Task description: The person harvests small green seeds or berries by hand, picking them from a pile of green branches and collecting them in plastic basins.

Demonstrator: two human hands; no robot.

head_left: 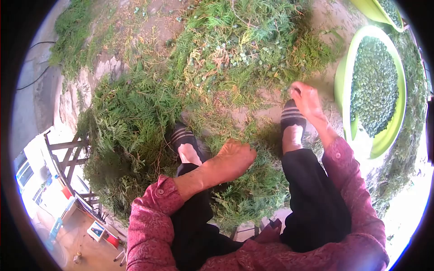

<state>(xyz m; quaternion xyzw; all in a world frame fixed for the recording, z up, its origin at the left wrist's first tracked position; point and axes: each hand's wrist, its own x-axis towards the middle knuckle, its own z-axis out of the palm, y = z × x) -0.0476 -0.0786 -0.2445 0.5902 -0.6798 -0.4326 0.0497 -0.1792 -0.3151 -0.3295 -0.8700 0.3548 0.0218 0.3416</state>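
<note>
My left hand is curled into a fist over the cut evergreen sprigs between my legs. What it holds, if anything, is hidden. My right hand is by my right shoe, its fingertips pinched together; anything in them is too small to make out. Beyond both hands lies a heap of flat green conifer branches, with small pale-green cones scattered among them. To the right of my right hand, a lime-green basin holds a mass of small green cones.
A second lime-green basin sits at the upper right. A thick pile of conifer branches spreads left of my left shoe. A dark slatted frame stands at the lower left. Bare ground shows at the top.
</note>
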